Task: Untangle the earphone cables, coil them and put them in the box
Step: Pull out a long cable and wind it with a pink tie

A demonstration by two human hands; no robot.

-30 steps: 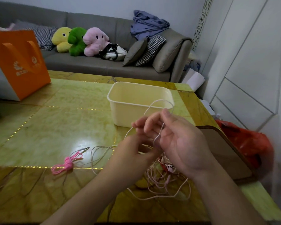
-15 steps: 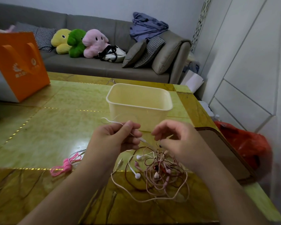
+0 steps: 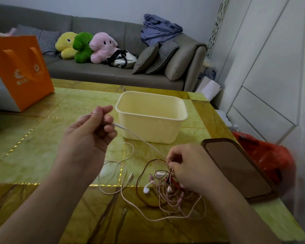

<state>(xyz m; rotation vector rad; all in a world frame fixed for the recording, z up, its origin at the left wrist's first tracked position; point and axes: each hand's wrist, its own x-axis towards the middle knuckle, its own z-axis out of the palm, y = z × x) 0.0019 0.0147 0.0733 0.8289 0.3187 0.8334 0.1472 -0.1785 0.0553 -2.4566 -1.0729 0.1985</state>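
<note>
Earphone cables [image 3: 167,189]: tangled heap lay on green table [image 3: 33,147], near right, in front of empty cream box [image 3: 151,118]. Left hand [image 3: 88,136] pinched one white cable [image 3: 139,138], raised and taut. Right hand [image 3: 188,166] gripped the tangle. Phone [image 3: 236,168] lay just right
</note>
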